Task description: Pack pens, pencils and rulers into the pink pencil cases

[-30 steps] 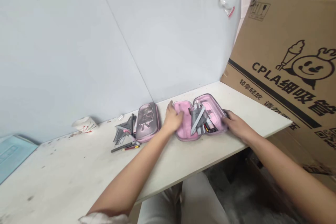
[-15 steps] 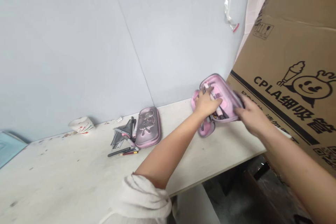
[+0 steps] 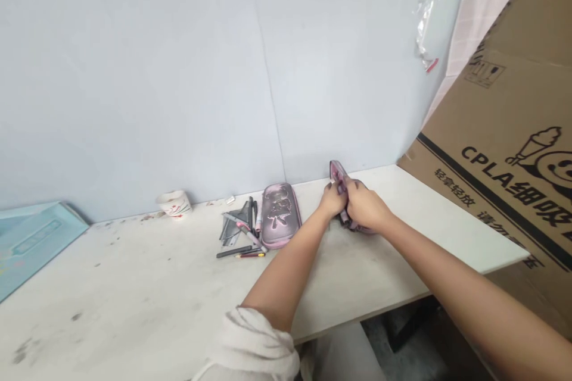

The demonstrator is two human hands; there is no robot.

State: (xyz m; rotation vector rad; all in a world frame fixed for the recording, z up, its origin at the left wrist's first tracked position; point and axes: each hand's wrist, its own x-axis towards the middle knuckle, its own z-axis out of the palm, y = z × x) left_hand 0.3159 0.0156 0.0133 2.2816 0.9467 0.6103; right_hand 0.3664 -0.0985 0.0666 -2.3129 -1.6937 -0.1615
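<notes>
compared with a moment ago, the pink-lined pencil case [image 3: 338,169] is turned and mostly hidden by the hands, so i can hardly check its inside. it is near the back edge of the white table [image 3: 179,297], toward the far right corner. the right hand [image 3: 367,207] grips it; what the left hand [image 3: 333,199] pinches, i cannot tell.

Left arm [image 3: 288,268]: stretched forward over the table [image 3: 156,286], pale sleeve [image 3: 257,339] bunched around the elbow.
Left hand [image 3: 334,199]: over the table's far part, fingers curled, tips hidden.
Right arm [image 3: 456,286]: bare, slanting in across the table's near edge.
Right hand [image 3: 366,205]: close beside the left over the table, gripping, fingers partly hidden.
</notes>
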